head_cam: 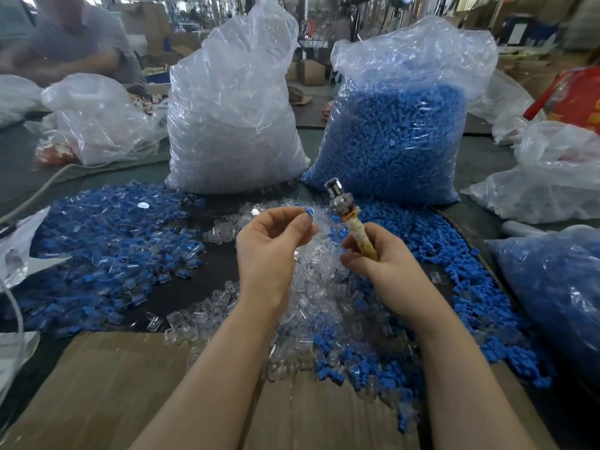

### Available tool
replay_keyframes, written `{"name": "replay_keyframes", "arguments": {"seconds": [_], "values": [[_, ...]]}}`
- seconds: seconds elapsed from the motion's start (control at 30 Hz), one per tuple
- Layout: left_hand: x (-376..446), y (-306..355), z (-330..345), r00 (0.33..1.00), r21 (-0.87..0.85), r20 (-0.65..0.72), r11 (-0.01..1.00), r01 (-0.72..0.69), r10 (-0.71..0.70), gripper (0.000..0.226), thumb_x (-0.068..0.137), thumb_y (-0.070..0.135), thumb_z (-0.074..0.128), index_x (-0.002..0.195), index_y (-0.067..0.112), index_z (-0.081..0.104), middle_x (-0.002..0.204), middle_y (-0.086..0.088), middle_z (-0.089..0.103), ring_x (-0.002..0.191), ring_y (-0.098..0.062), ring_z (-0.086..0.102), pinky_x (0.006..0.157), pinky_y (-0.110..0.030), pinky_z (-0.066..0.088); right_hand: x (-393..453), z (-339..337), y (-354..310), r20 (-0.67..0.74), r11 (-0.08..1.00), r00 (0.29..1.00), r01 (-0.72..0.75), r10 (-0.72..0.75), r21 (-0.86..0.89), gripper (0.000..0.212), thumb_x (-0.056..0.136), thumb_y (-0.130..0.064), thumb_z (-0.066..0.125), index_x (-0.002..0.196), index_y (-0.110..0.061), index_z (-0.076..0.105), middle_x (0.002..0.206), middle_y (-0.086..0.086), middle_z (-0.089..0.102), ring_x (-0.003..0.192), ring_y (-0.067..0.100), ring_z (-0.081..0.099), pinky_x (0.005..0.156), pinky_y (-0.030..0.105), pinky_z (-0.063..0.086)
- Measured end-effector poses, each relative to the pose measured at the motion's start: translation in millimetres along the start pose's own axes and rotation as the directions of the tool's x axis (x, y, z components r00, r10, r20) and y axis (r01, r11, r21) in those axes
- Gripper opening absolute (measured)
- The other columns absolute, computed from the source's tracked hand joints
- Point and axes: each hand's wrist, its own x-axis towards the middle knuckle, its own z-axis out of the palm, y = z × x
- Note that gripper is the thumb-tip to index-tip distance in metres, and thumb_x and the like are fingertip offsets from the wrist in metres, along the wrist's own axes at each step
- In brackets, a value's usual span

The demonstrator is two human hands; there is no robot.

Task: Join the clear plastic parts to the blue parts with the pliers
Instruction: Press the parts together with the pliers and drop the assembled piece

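My left hand (271, 246) pinches a small blue part (308, 212) between thumb and fingertips, raised above the table. My right hand (383, 256) grips a tool (344, 209) with a tape-wrapped yellowish handle and a metal head that points up and to the left, a short way right of the blue part. Under both hands lies a heap of clear plastic parts (318, 300). Loose blue parts (431, 254) spread to the right. A pile of joined blue-and-clear pieces (110, 241) covers the left side.
A tall bag of clear parts (233, 118) and a bag of blue parts (399, 134) stand at the back. Another blue-filled bag (558, 293) lies at the right. Cardboard (107, 394) covers the near edge. Another person (71, 37) sits at far left.
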Motion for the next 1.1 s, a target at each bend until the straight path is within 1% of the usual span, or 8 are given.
{"name": "replay_keyframes", "arguments": {"seconds": [0.1,0.17,0.23,0.37,0.5,0.73,0.9,1.1], "values": [[0.8,1.0,-0.9,1.000,0.008,0.006,1.000,-0.029,0.029,0.009,0.086,-0.001,0.070,0.087,0.008,0.069,0.071,0.000,0.072,0.068,-0.013,0.070,0.068,-0.020,0.055,-1.4,2.2,-1.0,0.060,0.995,0.998,0.019,-0.013,-0.100,0.013,0.089,-0.017,0.067,0.091,-0.019,0.055,0.075,-0.007,0.051,0.064,0.006,0.047,0.066,0.029,0.041],[1.0,1.5,-0.6,0.999,0.012,0.010,0.999,-0.050,0.050,0.010,0.086,-0.001,0.069,0.085,0.009,0.069,0.070,0.002,0.072,0.067,-0.010,0.069,0.067,-0.018,0.054,-2.1,3.4,-1.1,0.083,0.993,0.997,0.013,-0.003,-0.114,0.015,0.089,-0.017,0.068,0.093,-0.013,0.053,0.076,-0.002,0.050,0.067,0.014,0.046,0.067,0.035,0.040],[1.4,1.6,-0.7,0.998,0.012,0.017,0.998,-0.065,0.065,0.010,0.086,-0.001,0.069,0.085,0.009,0.069,0.069,0.003,0.072,0.067,-0.009,0.068,0.066,-0.017,0.054,-2.5,3.3,-1.8,0.093,0.993,0.996,0.009,0.002,-0.115,0.018,0.089,-0.016,0.068,0.095,-0.010,0.052,0.076,0.000,0.049,0.068,0.018,0.044,0.068,0.036,0.039],[1.9,1.3,-2.2,0.995,0.023,0.038,0.996,-0.090,0.089,0.007,0.087,-0.002,0.068,0.087,0.005,0.069,0.071,0.002,0.072,0.068,-0.009,0.068,0.067,-0.017,0.054,-2.7,2.2,-2.9,0.101,0.992,0.995,0.016,-0.003,-0.127,0.020,0.089,-0.015,0.068,0.094,-0.010,0.049,0.078,0.007,0.047,0.069,0.019,0.043,0.069,0.037,0.040],[1.7,0.9,-1.8,0.992,0.049,0.060,0.992,-0.117,0.114,0.009,0.087,-0.002,0.067,0.087,0.006,0.069,0.073,0.002,0.072,0.068,-0.008,0.067,0.067,-0.018,0.053,-2.9,2.4,-3.9,0.118,0.982,0.993,0.019,0.003,-0.186,0.019,0.090,-0.015,0.065,0.096,-0.012,0.048,0.089,0.019,0.051,0.069,0.019,0.042,0.065,0.036,0.037],[2.3,0.8,-3.1,0.991,0.046,0.062,0.992,-0.119,0.116,0.010,0.087,-0.001,0.067,0.086,0.009,0.069,0.074,0.001,0.072,0.070,-0.011,0.066,0.068,-0.020,0.054,-2.5,2.4,-2.9,0.148,0.961,0.989,0.033,0.008,-0.273,0.019,0.091,-0.010,0.062,0.102,-0.012,0.047,0.082,0.008,0.049,0.064,0.018,0.040,0.060,0.035,0.033],[2.6,2.0,-3.4,0.990,0.038,0.074,0.992,-0.120,0.117,0.012,0.086,-0.002,0.068,0.085,0.010,0.069,0.075,0.001,0.073,0.071,-0.011,0.067,0.069,-0.020,0.055,-2.9,3.5,-3.8,0.115,0.943,0.993,0.075,-0.040,-0.323,0.014,0.087,-0.005,0.058,0.095,-0.012,0.048,0.082,0.012,0.053,0.062,0.018,0.040,0.059,0.035,0.032],[2.4,3.0,-3.9,0.989,0.051,0.089,0.991,-0.127,0.122,0.012,0.087,-0.004,0.067,0.086,0.009,0.069,0.074,0.003,0.073,0.070,-0.008,0.068,0.068,-0.018,0.054,-2.4,4.9,-1.6,0.100,0.945,0.993,0.088,-0.059,-0.315,0.014,0.084,-0.003,0.057,0.086,-0.014,0.050,0.069,0.000,0.048,0.053,0.008,0.038,0.055,0.033,0.031]]}}
